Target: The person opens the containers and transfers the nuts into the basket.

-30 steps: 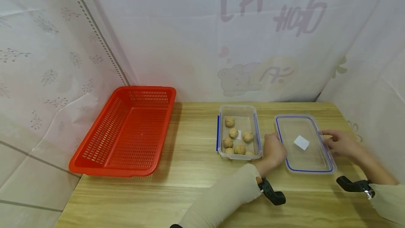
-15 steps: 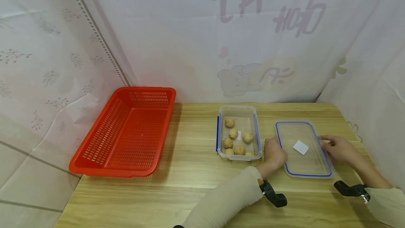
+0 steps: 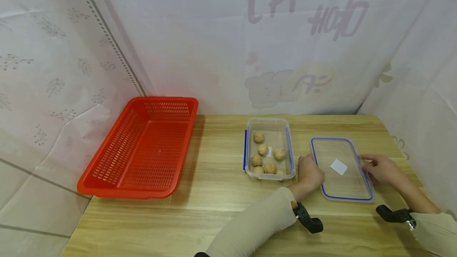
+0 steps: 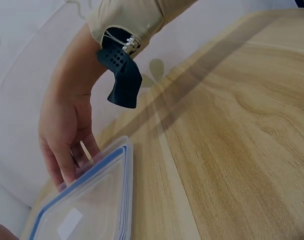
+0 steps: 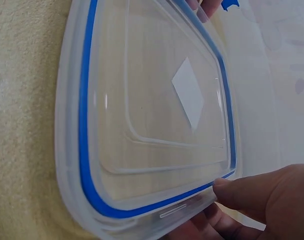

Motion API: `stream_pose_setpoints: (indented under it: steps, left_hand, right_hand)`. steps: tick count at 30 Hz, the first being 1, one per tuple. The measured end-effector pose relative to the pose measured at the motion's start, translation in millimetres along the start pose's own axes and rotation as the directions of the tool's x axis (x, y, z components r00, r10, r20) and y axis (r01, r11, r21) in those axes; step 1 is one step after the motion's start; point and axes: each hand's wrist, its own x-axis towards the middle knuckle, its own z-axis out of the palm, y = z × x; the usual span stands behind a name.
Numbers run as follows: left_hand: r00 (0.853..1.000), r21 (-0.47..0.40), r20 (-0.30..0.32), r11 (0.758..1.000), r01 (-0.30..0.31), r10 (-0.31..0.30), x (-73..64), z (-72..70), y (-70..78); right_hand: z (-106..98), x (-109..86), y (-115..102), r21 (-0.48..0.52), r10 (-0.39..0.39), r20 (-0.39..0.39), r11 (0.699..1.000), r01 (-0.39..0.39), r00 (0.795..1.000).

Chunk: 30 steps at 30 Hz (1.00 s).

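Note:
A clear plastic lid with a blue seal (image 3: pixel 351 187) lies flat at the right of the table, a white paper label (image 3: pixel 338 167) in its middle. My left hand (image 3: pixel 310 173) grips its left edge with curled fingers; in the right wrist view those fingertips show at the top rim. At the opposite edge my right hand (image 3: pixel 382 169) pinches the lid, thumb (image 5: pixel 241 192) on the rim and fingers below. Just left of my left hand stands an open clear container (image 3: pixel 287 146) with several walnuts (image 3: pixel 279 154) inside.
A red plastic basket (image 3: pixel 189 146) with slotted sides stands at the left of the wooden table (image 3: pixel 221 193). Printed cloth (image 3: pixel 200 50) hangs behind the table and along both sides. A blue clip flap (image 3: pixel 245 150) hangs on the container's left side.
Both hands have brought the lid down and slightly towards me, most of it in the first half second. The container, walnuts and basket stay in place.

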Motion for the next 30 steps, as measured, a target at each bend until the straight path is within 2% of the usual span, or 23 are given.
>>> stream_pose_setpoints:
  steps: [6,11,15,18,21,24,30]
  left_hand:
    - [0.996,-0.111,0.078,0.993,0.043,-0.034,-3.8,-3.3,0.9]
    - [0.991,-0.146,0.127,0.988,0.052,-0.033,-11.7,-13.3,9.3]
    - [0.989,-0.146,0.147,0.989,-0.010,0.032,-19.5,-25.3,19.3]
    - [0.980,-0.160,0.166,0.983,-0.085,0.112,-21.9,-36.5,26.7]
    - [0.957,-0.234,0.202,0.959,-0.161,0.209,-20.6,-52.3,33.1]
    - [0.918,-0.316,0.244,0.921,-0.228,0.311,-15.6,-72.5,39.0]
    - [0.850,-0.373,0.300,0.873,-0.314,0.434,4.0,-114.7,45.7]
  right_hand:
    - [-1.9,2.0,1.2,0.029,0.027,0.020,0.999,-0.027,0.999]
    - [-6.5,1.0,0.3,0.011,-0.011,-0.006,1.000,0.011,1.000]
    - [-12.3,-0.7,-3.8,0.002,-0.053,-0.033,0.999,0.054,0.998]
    - [-17.1,-2.1,-8.9,0.024,-0.054,-0.034,0.998,0.055,0.998]
    - [-20.9,-4.4,-16.1,0.032,-0.059,-0.041,0.998,0.060,0.997]
    - [-24.1,-6.9,-24.9,0.033,-0.079,-0.047,0.996,0.081,0.996]
    - [-25.6,-9.9,-47.7,0.052,-0.124,-0.037,0.991,0.126,0.992]
